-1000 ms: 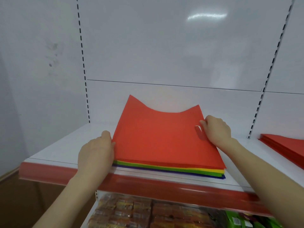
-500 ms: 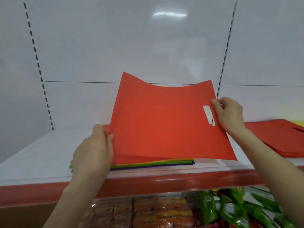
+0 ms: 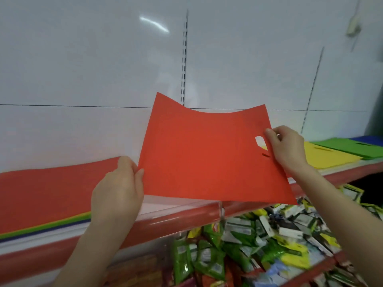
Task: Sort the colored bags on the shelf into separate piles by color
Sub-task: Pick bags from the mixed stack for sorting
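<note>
I hold a flat red bag (image 3: pixel 203 154) in the air above the shelf's front edge. My left hand (image 3: pixel 118 189) pinches its lower left corner. My right hand (image 3: pixel 288 148) pinches its right side beside the cut-out handle hole. The mixed stack (image 3: pixel 41 197) lies on the shelf at the left, red on top, with green, yellow and blue edges showing beneath. On the shelf at the right lie a yellow pile (image 3: pixel 325 158), a green pile (image 3: pixel 350 148) and a blue pile (image 3: pixel 371 139). The held bag hides whatever lies behind it.
The white shelf has a red front rail (image 3: pixel 182 216) and a white back wall with slotted uprights (image 3: pixel 184 59). Below, a lower shelf holds several packaged snacks (image 3: pixel 259 241) in green, yellow and white wrappers.
The red bag has been lifted off the mixed stack and carried to the right in both hands. The view has swung right, and the yellow, green and blue piles have come into sight.
</note>
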`<state>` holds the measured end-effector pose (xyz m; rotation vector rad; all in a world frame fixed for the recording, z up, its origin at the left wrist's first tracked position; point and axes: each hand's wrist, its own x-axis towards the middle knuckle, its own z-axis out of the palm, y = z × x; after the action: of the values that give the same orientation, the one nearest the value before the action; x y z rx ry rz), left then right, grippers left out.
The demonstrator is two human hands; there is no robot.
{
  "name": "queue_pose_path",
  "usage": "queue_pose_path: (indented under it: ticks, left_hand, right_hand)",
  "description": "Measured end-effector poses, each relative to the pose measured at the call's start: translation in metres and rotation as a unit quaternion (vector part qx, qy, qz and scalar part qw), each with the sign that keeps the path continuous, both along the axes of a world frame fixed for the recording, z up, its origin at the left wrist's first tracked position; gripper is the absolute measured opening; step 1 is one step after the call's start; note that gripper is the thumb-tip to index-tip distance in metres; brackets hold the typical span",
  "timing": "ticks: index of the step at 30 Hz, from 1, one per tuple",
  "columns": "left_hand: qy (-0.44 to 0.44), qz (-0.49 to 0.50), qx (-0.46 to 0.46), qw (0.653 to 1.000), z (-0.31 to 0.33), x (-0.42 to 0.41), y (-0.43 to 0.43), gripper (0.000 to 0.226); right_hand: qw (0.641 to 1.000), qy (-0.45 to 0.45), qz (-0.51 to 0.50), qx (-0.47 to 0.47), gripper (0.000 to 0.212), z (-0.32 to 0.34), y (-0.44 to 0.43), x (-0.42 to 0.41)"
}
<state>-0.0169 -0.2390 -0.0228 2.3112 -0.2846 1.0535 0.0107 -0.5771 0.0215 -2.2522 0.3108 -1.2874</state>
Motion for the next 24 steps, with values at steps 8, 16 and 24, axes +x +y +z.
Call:
queue_pose_path:
  ticks: [8,16,24]
  left_hand:
    - [0.017,-0.02,0.003,1.0,-0.007,0.008,-0.119,0.019]
    - [-0.008,-0.082,-0.006,0.997,-0.007,0.036,-0.177,0.021]
    - [-0.034,-0.065,0.027,0.997,-0.009,0.065,-0.194,0.024]
  right_hand:
    - [0.999,0.006,-0.039,0.013,0.034,-0.005,-0.12,-0.009]
    - [0.997,0.008,-0.073,0.014,0.034,-0.009,-0.177,0.013]
    - [0.997,0.022,-0.071,0.01,0.036,-0.006,-0.196,0.06]
